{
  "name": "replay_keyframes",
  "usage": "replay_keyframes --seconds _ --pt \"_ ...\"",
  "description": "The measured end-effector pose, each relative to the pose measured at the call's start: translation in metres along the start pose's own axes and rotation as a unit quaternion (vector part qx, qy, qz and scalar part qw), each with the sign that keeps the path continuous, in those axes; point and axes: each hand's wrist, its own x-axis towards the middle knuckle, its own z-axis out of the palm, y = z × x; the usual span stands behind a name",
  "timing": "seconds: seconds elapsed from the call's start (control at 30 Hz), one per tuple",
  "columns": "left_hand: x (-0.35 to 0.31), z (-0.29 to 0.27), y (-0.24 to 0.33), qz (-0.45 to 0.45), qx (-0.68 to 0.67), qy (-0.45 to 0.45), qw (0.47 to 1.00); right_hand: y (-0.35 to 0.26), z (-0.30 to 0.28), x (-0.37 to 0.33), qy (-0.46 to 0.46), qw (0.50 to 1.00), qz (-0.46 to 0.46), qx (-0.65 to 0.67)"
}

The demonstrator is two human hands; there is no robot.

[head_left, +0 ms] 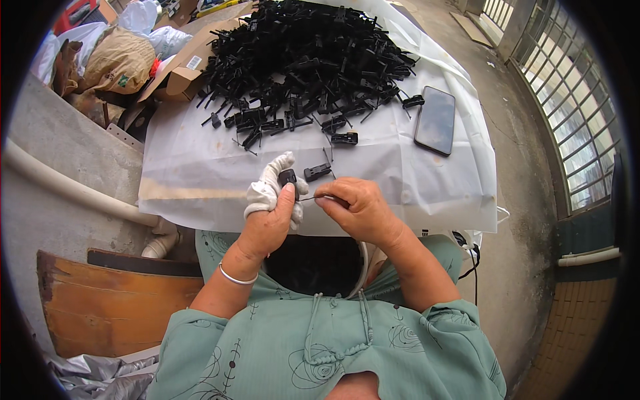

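Note:
My left hand, in a white glove that leaves the thumb bare, is closed around a small black plastic part over the table's near edge. Just to its right, the fingertips of my right hand, ungloved, pinch a thin black stem that reaches toward the held part. Whether the stem is joined to that part is hidden by my left thumb. A similar loose black part lies on the sheet just beyond my hands. Farther back rises a large heap of such black parts, many with thin stems sticking out.
White plastic sheeting covers the table. A dark phone lies at the right. Between my knees stands a bucket with a pale rim and dark contents. Cardboard and bags sit far left; a pipe runs along the left wall.

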Motion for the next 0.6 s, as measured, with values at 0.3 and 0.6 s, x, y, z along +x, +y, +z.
replay_keyframes --seconds 0.3,0.6 --pt "-0.006 -0.003 0.005 -0.061 -0.028 -0.161 0.985 -0.005 0.005 0.000 -0.028 0.970 0.142 0.196" --pt "-0.003 0.002 0.002 -0.024 0.048 -0.111 0.992 0.001 0.005 0.000 -0.070 0.992 0.035 0.099"
